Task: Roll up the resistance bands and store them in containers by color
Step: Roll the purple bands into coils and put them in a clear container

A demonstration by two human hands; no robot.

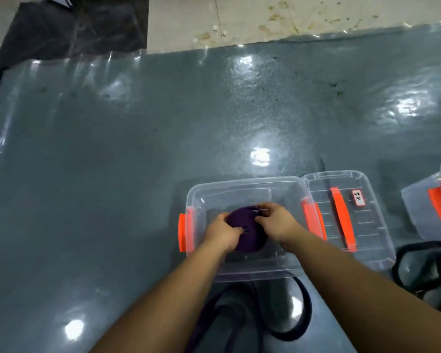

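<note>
A rolled purple resistance band (245,231) sits inside a clear plastic container (242,189) with orange latches. My left hand (223,231) grips the roll's left side. My right hand (274,221) pinches its upper right edge. Both hands are inside the container. Another purple band (204,319) lies unrolled on the floor under my arms, next to a dark band (303,317).
The container's clear lid (362,217) with an orange handle and a white label lies to the right. A second clear container (433,202) stands at the far right edge. A black band (423,266) lies below it. The floor is glossy grey-blue.
</note>
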